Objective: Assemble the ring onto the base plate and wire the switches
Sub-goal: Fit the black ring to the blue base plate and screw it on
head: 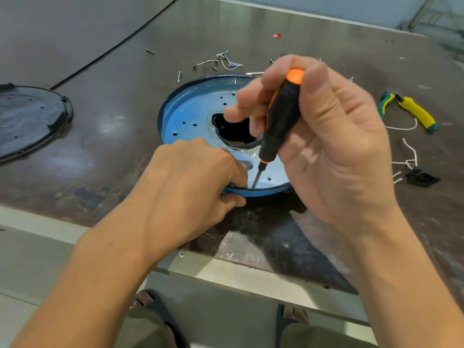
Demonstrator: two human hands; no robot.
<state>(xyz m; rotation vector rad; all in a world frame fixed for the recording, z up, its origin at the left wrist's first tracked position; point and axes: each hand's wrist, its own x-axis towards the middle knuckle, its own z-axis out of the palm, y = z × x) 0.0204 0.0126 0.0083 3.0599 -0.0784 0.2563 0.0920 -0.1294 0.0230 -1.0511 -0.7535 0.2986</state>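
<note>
Steadying the plate (190, 116) falls to the left hand (190, 177), which pinches its near rim, fingers curled over the lip and thumb under it; the right hand (334, 136) is wrapped round the screwdriver (278, 121), whose tip meets the same rim just beside the left fingers. The plate lies on the table (113, 151), near its front edge; a dark band, likely the ring (271, 190), runs round its lip. It looks like thin, stiff sheet metal, light and apt to slide or tip under a push, so the rim beside the tip is the sound place to hold; the edge may be sharp. Counted: one plate, one screwdriver, one pliers (411, 110), one black cover (30, 116), one switch (421, 178); the screws (221, 61) are too small and tangled to count.
</note>
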